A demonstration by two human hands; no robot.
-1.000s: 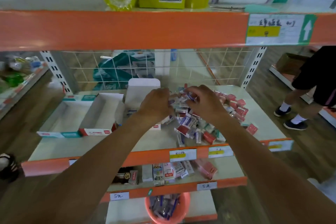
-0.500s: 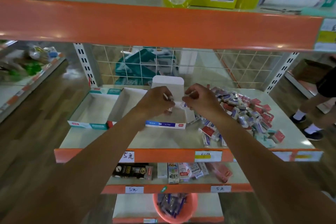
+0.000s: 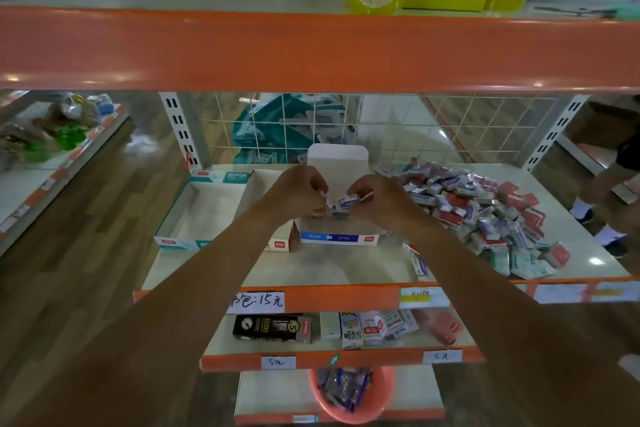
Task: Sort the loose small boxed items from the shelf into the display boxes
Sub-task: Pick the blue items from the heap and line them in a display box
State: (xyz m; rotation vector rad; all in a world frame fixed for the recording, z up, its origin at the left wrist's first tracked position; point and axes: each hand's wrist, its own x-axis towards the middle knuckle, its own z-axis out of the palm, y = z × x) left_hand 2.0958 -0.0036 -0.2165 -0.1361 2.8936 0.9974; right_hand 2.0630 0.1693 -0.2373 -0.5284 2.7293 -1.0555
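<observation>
A heap of small boxed items (image 3: 485, 211), red, blue and teal, lies on the right of the middle shelf (image 3: 339, 263). Three open display boxes stand left of it: a teal-fronted one (image 3: 187, 218), a red-fronted one (image 3: 277, 243) and a blue-fronted one (image 3: 339, 237) with its white lid upright. Above the blue-fronted box my left hand (image 3: 298, 192) and my right hand (image 3: 375, 199) meet and pinch a few small blue-and-white boxes (image 3: 341, 206) between their fingertips. The inside of the blue-fronted box is hidden behind my hands.
An orange shelf beam (image 3: 311, 48) crosses overhead, close above. A wire grid (image 3: 433, 128) backs the shelf. Lower shelves hold other boxed goods (image 3: 273, 328) and a pink basket (image 3: 349, 392). Another person's legs (image 3: 602, 204) stand at the right edge.
Both hands left the heap and moved left with small boxes to a spot over the blue-fronted display box. The camera has swung left and closer.
</observation>
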